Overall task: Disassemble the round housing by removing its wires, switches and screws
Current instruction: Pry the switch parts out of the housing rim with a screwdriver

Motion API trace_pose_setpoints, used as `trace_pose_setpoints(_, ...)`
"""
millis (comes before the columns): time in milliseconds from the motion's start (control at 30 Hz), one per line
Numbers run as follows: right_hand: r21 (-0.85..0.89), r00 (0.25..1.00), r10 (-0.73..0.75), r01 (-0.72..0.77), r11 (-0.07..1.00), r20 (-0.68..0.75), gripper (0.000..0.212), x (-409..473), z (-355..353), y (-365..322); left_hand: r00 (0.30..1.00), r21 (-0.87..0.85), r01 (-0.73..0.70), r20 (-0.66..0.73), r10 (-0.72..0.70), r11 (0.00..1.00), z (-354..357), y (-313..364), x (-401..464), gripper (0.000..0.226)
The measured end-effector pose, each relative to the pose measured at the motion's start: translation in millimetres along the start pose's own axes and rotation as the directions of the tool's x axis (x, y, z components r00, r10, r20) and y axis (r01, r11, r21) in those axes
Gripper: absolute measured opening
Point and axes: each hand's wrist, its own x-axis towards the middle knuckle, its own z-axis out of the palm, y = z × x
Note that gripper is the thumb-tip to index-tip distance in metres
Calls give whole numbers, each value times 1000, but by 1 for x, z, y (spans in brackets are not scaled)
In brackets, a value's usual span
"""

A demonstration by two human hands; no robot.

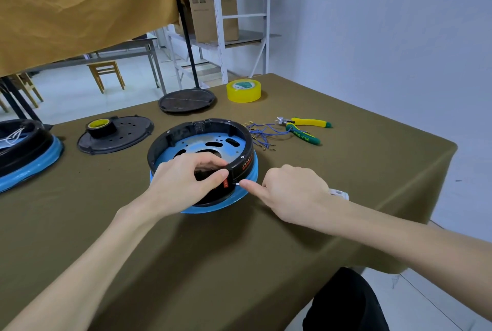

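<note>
The round housing (202,141), a black ring on a blue base, is being kept near the middle of the olive-covered surface (239,250). Its near rim is being gripped by the left hand (183,179), the fingers curled over the inside and the thumb pressed against the outer wall beside a small red switch (226,183). That wall is being touched just right of the switch by the extended forefinger of the right hand (290,192), the other fingers being curled in; whether anything is being held in them cannot be told. Just beyond the housing's right side, a bundle of blue wires (262,135) is lying loose, with green-and-yellow pliers (303,128) beside it. Farther back, a yellow tape roll (243,90) and a dark round plate (187,100) are being left. To the left, a black tape roll (100,126) is resting on another dark plate (117,136), and a second blue-based housing (26,152) is being cut off by the frame edge.
</note>
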Motion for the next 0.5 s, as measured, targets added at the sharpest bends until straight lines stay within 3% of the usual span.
trace_pose_setpoints(67,-241,985,-133,104,965,-108,74,-5,-4,-2,1000,12,1,-7,-1,1000,1,1,0,17)
trace_pose_setpoints(133,-362,980,-146,88,928,-135,74,-8,-11,-4,1000,24,-2,-4,2,1000,1,2,0,7)
trace_pose_setpoints(300,-374,978,-169,113,920,-121,70,-11,-15,-12,1000,73,-7,-25,9,997,2,2,2,12)
trace_pose_setpoints(500,-262,978,-138,93,960,-156,68,-10,-14,-12,999,80,-9,-51,13,997,5,-3,3,19)
